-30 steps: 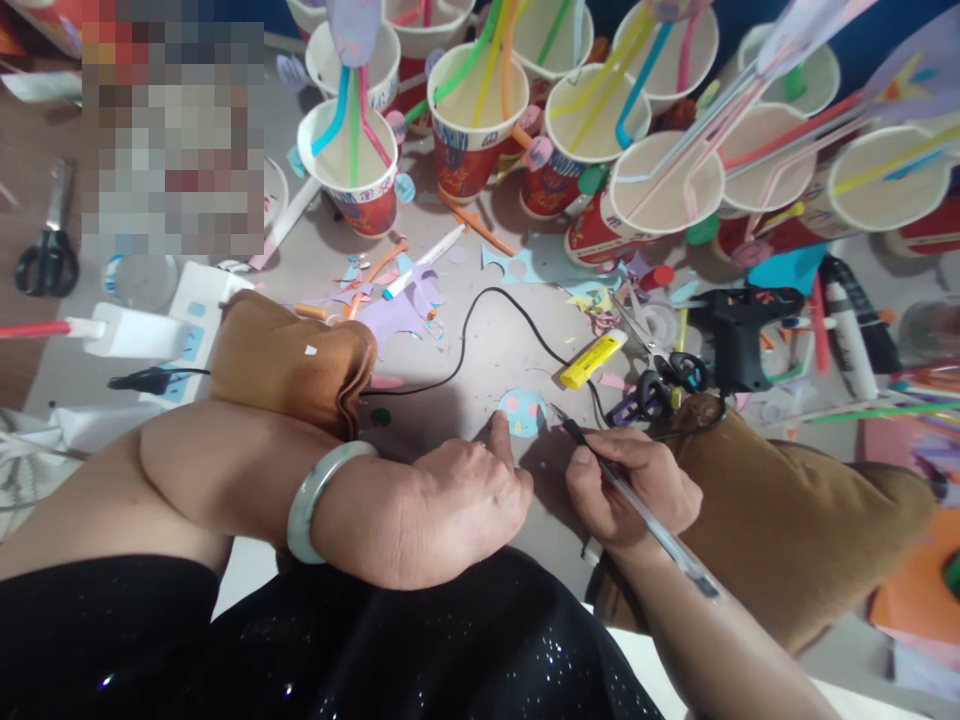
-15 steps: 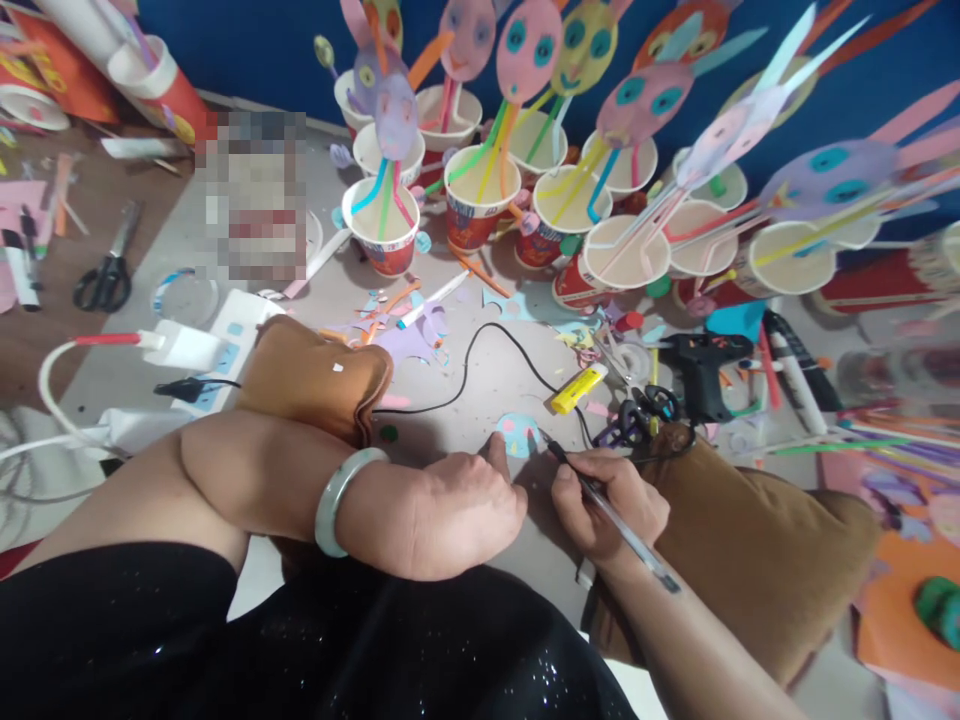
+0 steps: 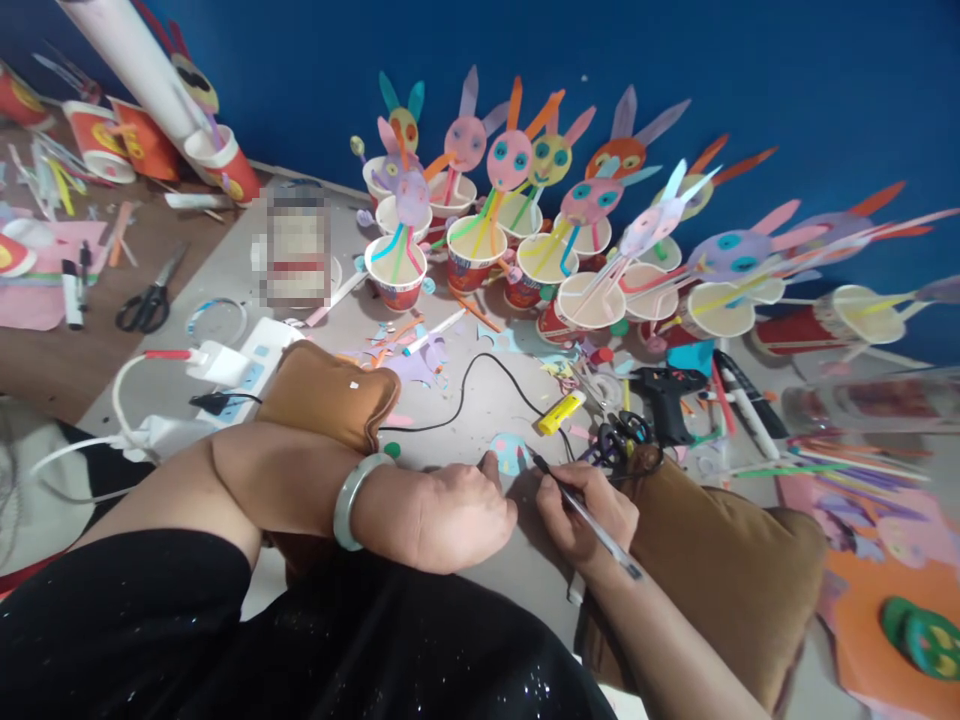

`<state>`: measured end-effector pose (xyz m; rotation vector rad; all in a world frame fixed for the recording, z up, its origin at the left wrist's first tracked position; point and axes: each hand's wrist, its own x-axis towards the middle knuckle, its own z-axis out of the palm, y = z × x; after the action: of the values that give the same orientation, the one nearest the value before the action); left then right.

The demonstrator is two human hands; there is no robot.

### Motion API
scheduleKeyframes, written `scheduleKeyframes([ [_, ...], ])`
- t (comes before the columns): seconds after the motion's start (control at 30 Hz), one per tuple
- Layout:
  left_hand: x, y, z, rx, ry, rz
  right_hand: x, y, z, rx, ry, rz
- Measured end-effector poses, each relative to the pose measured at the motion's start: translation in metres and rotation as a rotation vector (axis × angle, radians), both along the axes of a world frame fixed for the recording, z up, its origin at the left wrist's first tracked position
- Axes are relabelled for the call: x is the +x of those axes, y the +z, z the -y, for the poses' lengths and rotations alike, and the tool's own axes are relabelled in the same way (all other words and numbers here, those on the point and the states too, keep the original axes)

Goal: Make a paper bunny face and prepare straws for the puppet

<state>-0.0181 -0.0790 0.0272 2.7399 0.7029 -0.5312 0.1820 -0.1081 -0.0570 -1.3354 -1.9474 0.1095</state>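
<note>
A small light-blue paper face (image 3: 513,452) with pink and yellow patches lies flat on the grey table. My left hand (image 3: 457,515) has its fingers curled, and an extended fingertip holds the paper down at its left edge. Between the thumb and fingers of my right hand (image 3: 589,508) is a clear-barrelled pen (image 3: 609,543), its dark tip at the right edge of the paper. Just beyond sits a yellow highlighter-like piece (image 3: 561,412). Dark-handled scissors (image 3: 622,437) lie to the right of it, partly overlapped by cable.
Paper cups (image 3: 396,270) with straw-and-paper rabbit figures line the blue wall. A black glue gun (image 3: 670,402) lies at right. Brown cushions (image 3: 727,570) flank both arms. A power strip (image 3: 259,365), more scissors (image 3: 154,300) and paper scraps (image 3: 420,365) are at left and centre.
The view has tilted up and shifted right, showing more of the wall and cups. Both hands keep their places at the paper face, with the pen tip still by its right edge.
</note>
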Motion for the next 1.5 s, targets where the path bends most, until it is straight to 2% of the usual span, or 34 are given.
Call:
scheduleKeyframes([
  [0.17, -0.004, -0.018, 0.004, 0.11, -0.074, 0.111, 0.001, 0.001, -0.001, -0.001, 0.008, 0.006],
  [0.33, -0.007, -0.023, 0.003, 0.14, -0.055, 0.218, 0.004, -0.001, -0.003, 0.037, 0.04, 0.002],
  [0.43, -0.008, -0.024, 0.001, 0.132, -0.072, 0.217, 0.004, -0.001, -0.004, 0.043, 0.041, 0.015],
  [0.6, -0.008, -0.006, -0.007, 0.015, -0.138, 0.128, 0.002, 0.002, -0.004, 0.02, 0.026, 0.027],
  [0.73, -0.007, 0.015, -0.013, -0.001, -0.143, 0.075, 0.001, 0.002, -0.005, 0.028, 0.027, 0.027],
  [0.83, -0.006, 0.019, -0.014, -0.029, -0.141, 0.047, 0.001, 0.002, -0.006, 0.01, 0.029, 0.021],
  [1.1, -0.006, -0.005, -0.005, 0.007, -0.084, 0.086, 0.0, 0.004, -0.002, -0.034, 0.057, -0.012],
  [1.33, -0.009, -0.022, 0.0, 0.098, -0.123, 0.159, 0.0, -0.001, -0.002, -0.031, 0.058, -0.014],
  [1.4, -0.009, -0.024, 0.001, 0.116, -0.115, 0.187, 0.0, -0.001, -0.002, -0.032, 0.065, -0.022],
  [1.5, -0.009, -0.015, 0.0, 0.107, -0.11, 0.149, 0.0, -0.001, -0.002, -0.04, 0.069, -0.03],
])
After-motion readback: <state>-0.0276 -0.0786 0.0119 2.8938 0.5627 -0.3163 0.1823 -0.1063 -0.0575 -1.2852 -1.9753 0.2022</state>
